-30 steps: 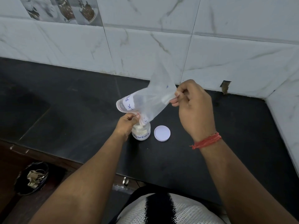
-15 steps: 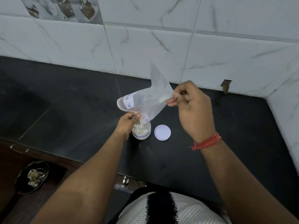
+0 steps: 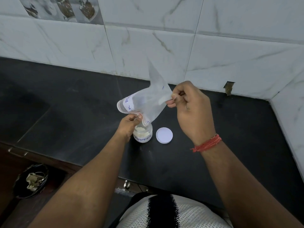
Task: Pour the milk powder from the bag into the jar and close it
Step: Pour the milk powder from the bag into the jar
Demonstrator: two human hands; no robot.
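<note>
A clear plastic bag (image 3: 146, 102) with a white label is held upside down over a small glass jar (image 3: 142, 134) on the black counter. The jar has a "POWDER" label and holds pale milk powder. My left hand (image 3: 129, 125) pinches the bag's mouth edge at the jar's rim. My right hand (image 3: 189, 106) pinches the bag's bottom corner, lifted above and right of the jar. The bag looks nearly empty. The white round lid (image 3: 164, 135) lies flat on the counter just right of the jar.
The black counter (image 3: 65, 112) meets a white marble-tiled wall (image 3: 148, 46) at the back and right. A small hole (image 3: 229, 88) is in the wall at the back right. Below the counter's front edge on the left stands a dark bin (image 3: 31, 180) with scraps.
The bag's top corner has swung a little left and stands more upright. Both hands have kept their grip and hardly moved.
</note>
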